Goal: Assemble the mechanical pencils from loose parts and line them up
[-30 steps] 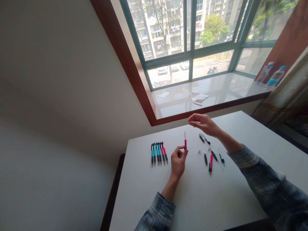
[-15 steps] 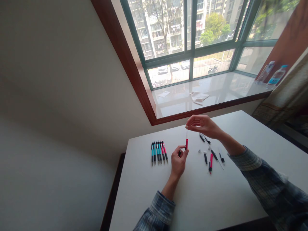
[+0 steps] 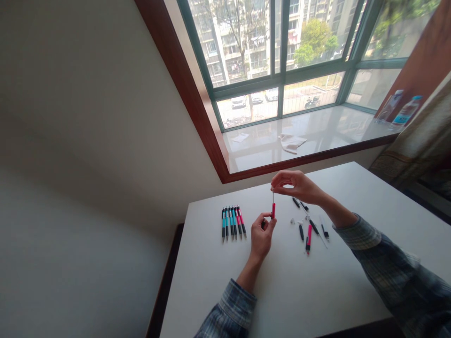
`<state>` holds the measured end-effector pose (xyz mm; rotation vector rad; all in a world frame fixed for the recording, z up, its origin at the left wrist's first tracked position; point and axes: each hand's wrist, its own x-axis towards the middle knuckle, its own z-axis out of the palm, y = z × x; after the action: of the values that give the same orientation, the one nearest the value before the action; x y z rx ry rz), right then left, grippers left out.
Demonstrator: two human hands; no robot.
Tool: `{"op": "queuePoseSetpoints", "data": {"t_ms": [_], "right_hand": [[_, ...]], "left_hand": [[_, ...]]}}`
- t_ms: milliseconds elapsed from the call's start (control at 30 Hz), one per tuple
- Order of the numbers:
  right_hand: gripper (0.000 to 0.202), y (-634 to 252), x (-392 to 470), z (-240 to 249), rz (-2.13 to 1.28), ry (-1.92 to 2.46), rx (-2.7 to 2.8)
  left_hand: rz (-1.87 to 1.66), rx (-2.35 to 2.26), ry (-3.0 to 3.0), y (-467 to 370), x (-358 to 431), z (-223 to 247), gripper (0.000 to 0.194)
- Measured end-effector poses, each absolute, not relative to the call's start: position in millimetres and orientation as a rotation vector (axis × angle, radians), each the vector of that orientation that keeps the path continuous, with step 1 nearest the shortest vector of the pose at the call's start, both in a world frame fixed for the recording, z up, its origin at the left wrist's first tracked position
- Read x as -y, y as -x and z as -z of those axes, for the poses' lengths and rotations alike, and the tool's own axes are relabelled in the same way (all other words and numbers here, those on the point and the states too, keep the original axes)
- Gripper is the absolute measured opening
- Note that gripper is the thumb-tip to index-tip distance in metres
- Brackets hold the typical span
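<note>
Upright in my left hand [image 3: 261,235] is a red pen barrel [image 3: 274,210], pinched between thumb and fingers. Directly above it, my right hand [image 3: 292,184] pinches the top of a thin pen refill [image 3: 273,195], whose lower end meets the barrel's upper opening. To the left, a row of several assembled pens [image 3: 233,223], blue and red, lies side by side. Right of my left hand lie loose pen parts: another red barrel [image 3: 309,237], a black grip [image 3: 301,233] and small clear pieces [image 3: 292,221].
The white table [image 3: 299,291] stands below a window sill [image 3: 257,155] that holds a crumpled cloth [image 3: 291,143] and two plastic bottles, one with a blue cap [image 3: 405,112]. A curtain [image 3: 408,150] hangs at the right.
My right hand has moved slightly down and left with the refill, and less of the refill shows above the barrel. My left hand has stayed in place.
</note>
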<state>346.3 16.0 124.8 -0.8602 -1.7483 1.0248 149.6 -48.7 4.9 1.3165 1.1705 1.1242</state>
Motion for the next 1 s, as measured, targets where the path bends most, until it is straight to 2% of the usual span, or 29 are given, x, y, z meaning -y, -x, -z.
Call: {"op": "queuePoseSetpoints", "data": {"t_ms": [200,300,433,667,867,1000], "right_hand": [[0.038,-352.4,-16.1,-125.0,-1.04,0.883,1.915],[0.036,-355.4,-11.2,-135.5,-0.873,0.927,1.938],[0.025,-353.1,5.1,-155.8,-0.558,1.052,1.97],[0.005,-315.6,33.1,-138.8,-0.52,1.302,2.253],[0.014,-275.3,48.7,-126.1,-0.309,1.703,2.476],[0.019,-266.5,49.1,-121.6,-0.287,1.784,2.514]], "left_hand": [[-1.139,-1.158,-1.315,-149.5,47.0,-2.5,0.044],[-1.147,-1.167,-1.296,-148.3,45.0,-2.2,0.045],[-1.15,-1.174,-1.299,-145.3,42.9,-5.6,0.045],[-1.185,-1.166,-1.281,-147.1,40.8,-9.4,0.041],[-1.248,-1.172,-1.294,-153.0,41.2,-14.6,0.022],[-1.272,-1.164,-1.321,-154.6,42.6,-21.0,0.013]]}}
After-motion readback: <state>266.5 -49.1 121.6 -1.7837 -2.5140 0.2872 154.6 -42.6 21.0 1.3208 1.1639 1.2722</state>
